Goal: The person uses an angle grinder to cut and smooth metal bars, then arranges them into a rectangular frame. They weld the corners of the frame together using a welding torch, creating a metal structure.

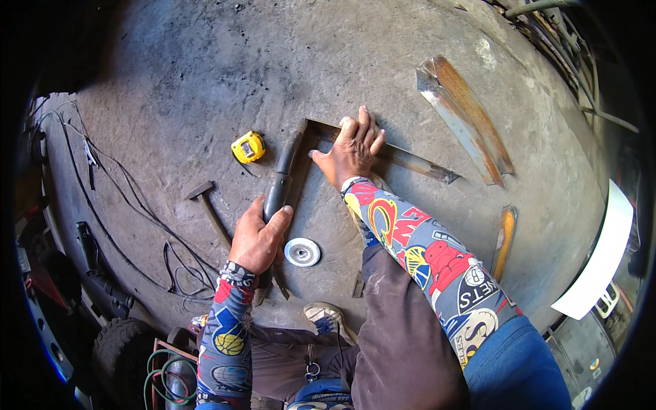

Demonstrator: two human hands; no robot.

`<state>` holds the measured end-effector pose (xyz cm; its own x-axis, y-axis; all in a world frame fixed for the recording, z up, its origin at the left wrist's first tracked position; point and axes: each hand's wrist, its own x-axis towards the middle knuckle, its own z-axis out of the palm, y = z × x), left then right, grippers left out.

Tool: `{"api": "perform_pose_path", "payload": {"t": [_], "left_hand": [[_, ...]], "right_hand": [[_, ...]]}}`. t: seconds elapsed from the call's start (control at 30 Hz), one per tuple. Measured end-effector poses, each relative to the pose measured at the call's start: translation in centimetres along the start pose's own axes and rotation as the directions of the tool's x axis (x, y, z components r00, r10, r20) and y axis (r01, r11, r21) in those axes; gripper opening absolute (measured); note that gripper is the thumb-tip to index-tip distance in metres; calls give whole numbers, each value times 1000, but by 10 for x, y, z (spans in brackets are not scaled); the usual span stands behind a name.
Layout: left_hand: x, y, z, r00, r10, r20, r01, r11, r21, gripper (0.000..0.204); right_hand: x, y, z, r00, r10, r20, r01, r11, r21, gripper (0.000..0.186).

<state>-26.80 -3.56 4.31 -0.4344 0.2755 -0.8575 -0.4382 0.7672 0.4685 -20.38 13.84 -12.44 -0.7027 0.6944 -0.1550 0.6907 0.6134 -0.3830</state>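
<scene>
My left hand (258,238) grips a dark cylindrical tube (279,186), which angles up to meet a rusty angle steel bar (413,160) at a corner. My right hand (350,150) rests over that bar near the corner, fingers bent across it and thumb out to the left. A grinding disc (302,252) lies flat beside my left hand. To the left are a yellow tape measure (247,147) and a hammer (219,217) on the concrete floor (184,96).
Two rusty steel pieces (465,119) lie at upper right, another (504,239) lower right. Cables (147,205) snake along the left, near a tyre (123,348), gas hoses and dark tools. A white curved panel (594,246) and metal tubes (574,75) stand at the right edge.
</scene>
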Motion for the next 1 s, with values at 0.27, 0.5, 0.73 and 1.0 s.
{"api": "perform_pose_path", "payload": {"t": [0.27, 0.5, 0.73, 1.0], "left_hand": [[7, -1, 3, 999, 34, 11, -33, 997, -70, 37], [10, -2, 3, 1000, 15, 15, -14, 999, -50, 38], [6, -4, 3, 998, 70, -9, -70, 989, -131, 35], [3, -1, 3, 999, 30, -29, -32, 996, -80, 34]], "right_hand": [[9, 19, 40, 988, -67, -142, 31, 970, -241, 73], [11, 17, 37, 987, -52, -155, 26, 986, -165, 84], [5, 0, 9, 999, 9, -49, -3, 994, 107, 105], [3, -2, 7, 999, -6, -42, 10, 995, 97, 110]]}}
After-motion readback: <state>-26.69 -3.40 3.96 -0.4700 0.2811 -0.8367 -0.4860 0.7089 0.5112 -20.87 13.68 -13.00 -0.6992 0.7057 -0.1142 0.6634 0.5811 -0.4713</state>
